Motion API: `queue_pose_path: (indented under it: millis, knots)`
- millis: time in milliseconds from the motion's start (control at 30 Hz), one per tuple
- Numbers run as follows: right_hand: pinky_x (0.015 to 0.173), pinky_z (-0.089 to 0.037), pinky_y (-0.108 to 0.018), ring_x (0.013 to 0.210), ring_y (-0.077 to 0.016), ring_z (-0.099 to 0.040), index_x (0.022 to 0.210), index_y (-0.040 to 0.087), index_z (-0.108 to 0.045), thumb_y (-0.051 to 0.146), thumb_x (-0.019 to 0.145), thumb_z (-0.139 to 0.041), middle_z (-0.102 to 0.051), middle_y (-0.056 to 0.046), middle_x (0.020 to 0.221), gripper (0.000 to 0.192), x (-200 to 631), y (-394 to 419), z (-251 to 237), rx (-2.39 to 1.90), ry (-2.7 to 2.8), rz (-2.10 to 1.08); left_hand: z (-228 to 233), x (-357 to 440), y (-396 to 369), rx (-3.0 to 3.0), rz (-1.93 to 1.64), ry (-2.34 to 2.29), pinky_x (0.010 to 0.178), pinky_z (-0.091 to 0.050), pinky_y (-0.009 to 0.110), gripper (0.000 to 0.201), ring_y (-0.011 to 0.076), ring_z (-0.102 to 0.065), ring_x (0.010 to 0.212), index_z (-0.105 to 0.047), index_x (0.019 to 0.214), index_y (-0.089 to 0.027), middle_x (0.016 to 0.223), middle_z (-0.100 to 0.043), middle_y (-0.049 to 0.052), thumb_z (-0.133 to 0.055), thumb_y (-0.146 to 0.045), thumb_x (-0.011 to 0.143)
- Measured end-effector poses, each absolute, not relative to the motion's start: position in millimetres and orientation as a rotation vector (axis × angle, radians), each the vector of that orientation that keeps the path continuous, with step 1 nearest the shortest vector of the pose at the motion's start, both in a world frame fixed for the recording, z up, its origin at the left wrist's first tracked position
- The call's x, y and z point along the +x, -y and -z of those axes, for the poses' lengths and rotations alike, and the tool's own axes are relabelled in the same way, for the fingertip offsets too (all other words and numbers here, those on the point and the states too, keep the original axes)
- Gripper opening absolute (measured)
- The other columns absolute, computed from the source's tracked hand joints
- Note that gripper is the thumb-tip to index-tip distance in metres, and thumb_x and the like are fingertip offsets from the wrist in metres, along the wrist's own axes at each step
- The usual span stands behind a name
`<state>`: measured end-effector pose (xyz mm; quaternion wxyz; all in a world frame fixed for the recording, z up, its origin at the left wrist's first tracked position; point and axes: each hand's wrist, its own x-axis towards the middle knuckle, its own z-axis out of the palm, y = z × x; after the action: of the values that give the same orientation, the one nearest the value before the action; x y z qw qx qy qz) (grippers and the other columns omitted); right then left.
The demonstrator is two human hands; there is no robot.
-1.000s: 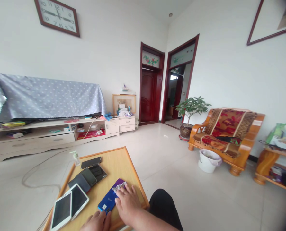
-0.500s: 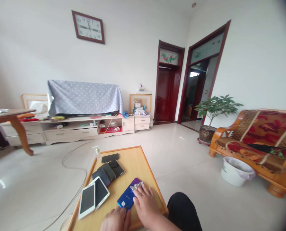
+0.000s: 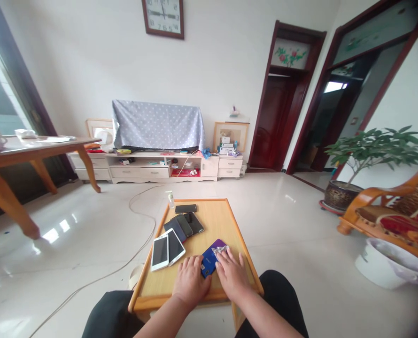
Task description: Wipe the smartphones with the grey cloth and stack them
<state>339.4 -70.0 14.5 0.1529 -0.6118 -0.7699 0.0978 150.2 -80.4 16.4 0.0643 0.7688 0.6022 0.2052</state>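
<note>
A blue-purple smartphone (image 3: 213,259) lies back side up on the small wooden table (image 3: 220,216). My left hand (image 3: 191,280) grips its near left end, with the fingers along the left edge and the thumb at the bottom. My right hand (image 3: 233,273) presses a crumpled grey-white cloth (image 3: 219,250) onto the upper part of the phone's back with its fingertips. To the left lie a white phone (image 3: 160,252) and a second white phone (image 3: 176,247) partly under it. Several dark phones (image 3: 185,225) overlap behind them.
At the table's far end are a black phone (image 3: 186,208) and a clear pump bottle (image 3: 171,201). A cable (image 3: 138,253) runs over the floor on the left. A white bucket (image 3: 381,265) stands at right by a wooden sofa (image 3: 378,199) and a potted plant (image 3: 343,195).
The view has shifted, so the table sits farther right and more of it shows. The left hand now reaches farther up the phone's left edge. The right hand keeps the cloth on the phone.
</note>
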Motion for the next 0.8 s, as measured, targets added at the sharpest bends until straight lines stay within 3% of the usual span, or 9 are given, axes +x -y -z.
queue_pose_path:
  millis: [167,400,600,800]
  knots:
    - [0.116,-0.001,-0.067,0.151,-0.029,-0.014,0.151,0.032,-0.04,0.048,0.104,-0.015,-0.041,-0.003,0.155,0.055,329,66,-11,-1.925,2.129,-0.279,-8,147,80,2.244,-0.678,-1.838,0.103,-0.034,0.04,0.056,0.0288,-0.051,0.118,-0.051,0.129,-0.021,0.124,-0.062,0.01,-0.061,-0.04,0.078]
    - [0.119,0.005,-0.059,0.15,-0.0213,-0.02,0.149,0.041,-0.039,0.044,0.106,-0.017,-0.045,0.004,0.152,0.049,317,86,-16,-1.485,2.435,-0.371,-7,144,86,2.198,-0.689,-1.853,0.106,-0.033,0.039,0.061,0.0273,-0.05,0.12,-0.047,0.134,-0.018,0.127,-0.061,0.011,-0.06,-0.033,0.075]
    - [0.117,0.003,-0.065,0.152,-0.0268,-0.013,0.149,0.032,-0.044,0.047,0.105,-0.014,-0.046,-0.002,0.152,0.055,338,67,-32,-1.885,2.23,-0.233,-19,145,91,2.196,-0.618,-1.868,0.101,-0.035,0.039,0.056,0.0279,-0.052,0.114,-0.052,0.126,-0.022,0.118,-0.063,0.009,-0.062,-0.034,0.072]
    - [0.119,0.002,-0.061,0.149,-0.0232,-0.023,0.148,0.043,-0.04,0.045,0.106,-0.015,-0.048,0.006,0.15,0.05,313,88,-20,-1.427,2.435,-0.33,-19,143,94,2.172,-0.603,-1.886,0.104,-0.033,0.04,0.054,0.0281,-0.051,0.114,-0.052,0.128,-0.022,0.121,-0.063,0.01,-0.057,-0.033,0.076]
